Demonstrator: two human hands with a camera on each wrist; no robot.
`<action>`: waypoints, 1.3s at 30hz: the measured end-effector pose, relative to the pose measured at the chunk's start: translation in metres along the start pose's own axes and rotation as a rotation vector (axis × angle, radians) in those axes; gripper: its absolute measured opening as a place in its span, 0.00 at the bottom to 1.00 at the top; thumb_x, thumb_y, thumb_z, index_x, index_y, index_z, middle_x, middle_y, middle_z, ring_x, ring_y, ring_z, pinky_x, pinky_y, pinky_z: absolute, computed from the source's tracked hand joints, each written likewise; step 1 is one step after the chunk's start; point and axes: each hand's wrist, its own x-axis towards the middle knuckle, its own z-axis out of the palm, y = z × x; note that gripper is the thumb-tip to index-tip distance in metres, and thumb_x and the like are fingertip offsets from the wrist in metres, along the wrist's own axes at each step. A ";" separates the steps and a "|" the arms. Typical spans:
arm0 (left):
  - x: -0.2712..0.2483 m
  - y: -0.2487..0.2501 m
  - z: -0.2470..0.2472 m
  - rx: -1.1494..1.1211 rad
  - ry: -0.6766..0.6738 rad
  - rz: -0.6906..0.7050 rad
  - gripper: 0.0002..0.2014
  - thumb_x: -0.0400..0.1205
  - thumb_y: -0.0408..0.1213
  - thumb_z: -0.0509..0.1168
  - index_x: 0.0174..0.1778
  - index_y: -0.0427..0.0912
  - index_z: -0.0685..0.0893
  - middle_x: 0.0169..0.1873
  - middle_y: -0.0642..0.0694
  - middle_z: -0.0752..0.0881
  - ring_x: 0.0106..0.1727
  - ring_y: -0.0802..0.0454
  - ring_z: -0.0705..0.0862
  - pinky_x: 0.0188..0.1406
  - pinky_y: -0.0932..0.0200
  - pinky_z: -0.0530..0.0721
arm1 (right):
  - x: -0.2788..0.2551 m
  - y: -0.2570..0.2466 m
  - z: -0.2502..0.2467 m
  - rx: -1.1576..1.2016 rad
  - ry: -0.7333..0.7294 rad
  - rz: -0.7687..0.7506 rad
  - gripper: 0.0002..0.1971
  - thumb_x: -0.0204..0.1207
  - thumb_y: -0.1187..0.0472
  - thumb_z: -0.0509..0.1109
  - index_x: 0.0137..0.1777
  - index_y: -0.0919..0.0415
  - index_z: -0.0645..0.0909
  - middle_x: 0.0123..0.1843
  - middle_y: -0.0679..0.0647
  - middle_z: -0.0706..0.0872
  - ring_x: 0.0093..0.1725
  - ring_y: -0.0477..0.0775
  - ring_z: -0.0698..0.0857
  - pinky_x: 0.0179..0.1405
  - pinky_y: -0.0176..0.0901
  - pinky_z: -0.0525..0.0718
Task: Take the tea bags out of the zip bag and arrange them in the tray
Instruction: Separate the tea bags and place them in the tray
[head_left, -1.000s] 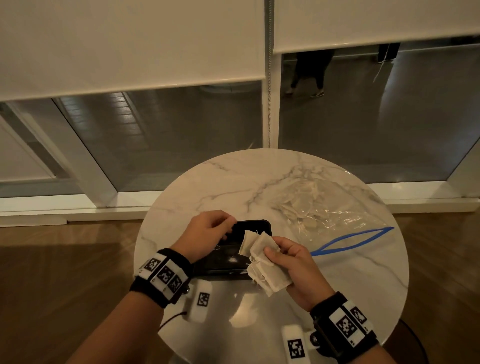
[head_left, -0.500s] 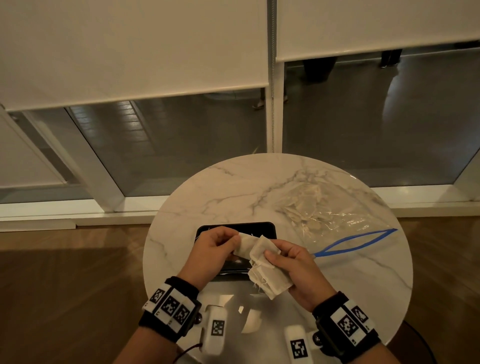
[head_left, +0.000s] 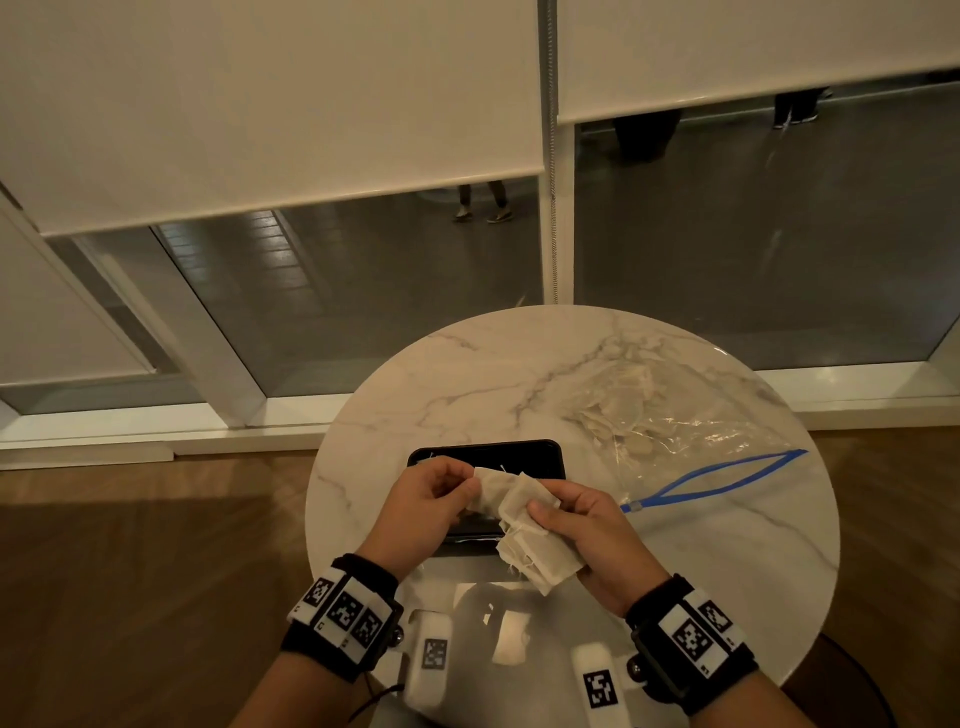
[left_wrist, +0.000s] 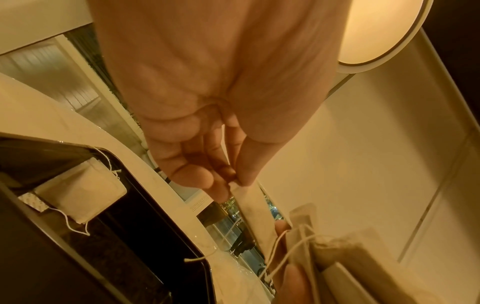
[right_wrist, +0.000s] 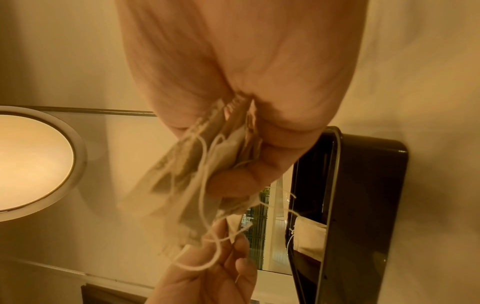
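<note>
My right hand (head_left: 587, 535) grips a bunch of pale tea bags (head_left: 535, 556) with white strings (right_wrist: 207, 205), just above the near edge of the black tray (head_left: 540, 457). My left hand (head_left: 436, 499) pinches the corner of one tea bag (head_left: 491, 491) at the top of that bunch, thumb against fingertips (left_wrist: 221, 185). One tea bag (left_wrist: 80, 191) with its string and tag lies flat inside the tray (left_wrist: 155, 216). The clear zip bag (head_left: 670, 421) with a blue zipper (head_left: 722, 478) lies open on the right of the table and still holds several tea bags.
The round white marble table (head_left: 467, 374) stands against a low window with roller blinds (head_left: 270, 104). Wooden floor (head_left: 130, 571) lies to the left and right. The table's near edge sits just below my wrists.
My left hand left the tray and came right to the bunch, taking hold of the top tea bag. My right hand has kept its place.
</note>
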 end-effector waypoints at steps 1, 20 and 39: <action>0.000 0.001 0.000 0.003 -0.006 0.000 0.03 0.85 0.31 0.69 0.47 0.42 0.87 0.35 0.52 0.89 0.37 0.58 0.85 0.38 0.61 0.84 | 0.000 0.000 0.000 -0.001 -0.003 0.002 0.13 0.81 0.70 0.69 0.64 0.65 0.87 0.57 0.69 0.91 0.53 0.63 0.91 0.49 0.51 0.90; 0.089 -0.021 -0.058 1.143 -0.067 -0.074 0.08 0.83 0.38 0.68 0.49 0.55 0.92 0.52 0.52 0.90 0.53 0.50 0.86 0.58 0.50 0.87 | 0.006 0.010 -0.016 -0.036 0.153 0.011 0.09 0.82 0.68 0.70 0.60 0.61 0.87 0.56 0.66 0.91 0.51 0.60 0.90 0.47 0.52 0.88; 0.108 -0.030 -0.047 1.234 -0.254 -0.019 0.12 0.84 0.36 0.67 0.52 0.60 0.91 0.51 0.55 0.89 0.51 0.51 0.86 0.50 0.55 0.86 | 0.012 0.017 -0.028 -0.026 0.157 0.046 0.10 0.81 0.68 0.71 0.60 0.62 0.87 0.56 0.66 0.91 0.51 0.60 0.90 0.46 0.49 0.88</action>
